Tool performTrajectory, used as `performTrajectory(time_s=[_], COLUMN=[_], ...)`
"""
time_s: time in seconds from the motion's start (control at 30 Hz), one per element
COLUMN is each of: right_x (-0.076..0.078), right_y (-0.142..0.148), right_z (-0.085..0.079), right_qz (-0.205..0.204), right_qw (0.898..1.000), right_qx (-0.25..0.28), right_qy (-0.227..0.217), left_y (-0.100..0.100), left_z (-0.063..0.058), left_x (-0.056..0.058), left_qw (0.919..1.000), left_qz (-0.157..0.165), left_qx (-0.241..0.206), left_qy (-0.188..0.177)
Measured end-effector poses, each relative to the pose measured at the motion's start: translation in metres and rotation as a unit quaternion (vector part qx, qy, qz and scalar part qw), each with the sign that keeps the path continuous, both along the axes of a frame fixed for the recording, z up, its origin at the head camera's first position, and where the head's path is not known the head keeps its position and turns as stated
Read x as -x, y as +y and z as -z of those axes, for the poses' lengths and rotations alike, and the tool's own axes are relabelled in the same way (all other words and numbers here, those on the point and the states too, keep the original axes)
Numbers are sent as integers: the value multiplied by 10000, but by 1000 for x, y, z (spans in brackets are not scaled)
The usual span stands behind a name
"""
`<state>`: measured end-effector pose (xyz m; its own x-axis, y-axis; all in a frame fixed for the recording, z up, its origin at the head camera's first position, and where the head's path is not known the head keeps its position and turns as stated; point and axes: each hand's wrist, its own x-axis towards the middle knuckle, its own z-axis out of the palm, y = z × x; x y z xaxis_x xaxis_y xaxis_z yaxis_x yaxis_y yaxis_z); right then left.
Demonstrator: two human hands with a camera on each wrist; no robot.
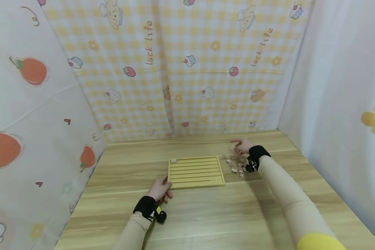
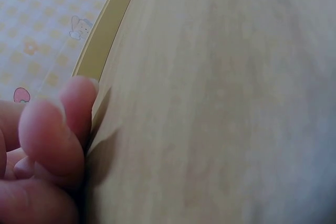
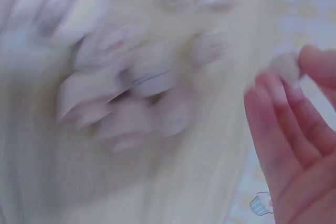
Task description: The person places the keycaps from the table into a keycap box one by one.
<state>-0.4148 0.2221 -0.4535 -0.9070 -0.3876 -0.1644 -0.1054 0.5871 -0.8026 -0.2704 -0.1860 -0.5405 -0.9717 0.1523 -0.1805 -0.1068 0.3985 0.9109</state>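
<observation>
Nearest us, the left hand (image 1: 159, 189) grips the tray (image 1: 196, 185) at its near left corner, thumb over the rim, fingertips bent against the side. The tray sits mid-desk (image 1: 187, 218), thin, probably light and stiff, so the rim looks the place to hold. Off its right side, towards the desk's right edge, here's the pile (image 1: 241, 170)! A lone tile (image 1: 174, 160) sits in the tray's far left corner. Farther out, towards the desk's far right corner, the right hand (image 1: 244, 145) has thumb and fingertips clamped on a held tile (image 3: 286, 67): likely light, hard, perhaps slick, best pinched by opposite edges.
</observation>
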Motion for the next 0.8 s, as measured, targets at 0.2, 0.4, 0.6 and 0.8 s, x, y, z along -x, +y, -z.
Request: performTrajectory(time_s=[0.2,0.4,0.6,0.8], right_x=[0,-2,-10,-11], right_y=[-12,-36,-80,-138], right_z=[-22,-23,-13,-2], right_qz=[-348,-353,-286,-395], right_qw=[9786,9686,9831,9975], right_qx=[1656,2114,1641,418], right_qy=[-1173,-1256,-761,412], left_y=[-5,-6,-5,-2], left_z=[1,-3,-5,-9], left_x=[-1,-3,-6,-8], left_qw=[10000,10000,10000,9999], left_qz=[1,-46,-50,15], left_qx=[-40,-77,-49,-142], left_qy=[11,6,-3,-69])
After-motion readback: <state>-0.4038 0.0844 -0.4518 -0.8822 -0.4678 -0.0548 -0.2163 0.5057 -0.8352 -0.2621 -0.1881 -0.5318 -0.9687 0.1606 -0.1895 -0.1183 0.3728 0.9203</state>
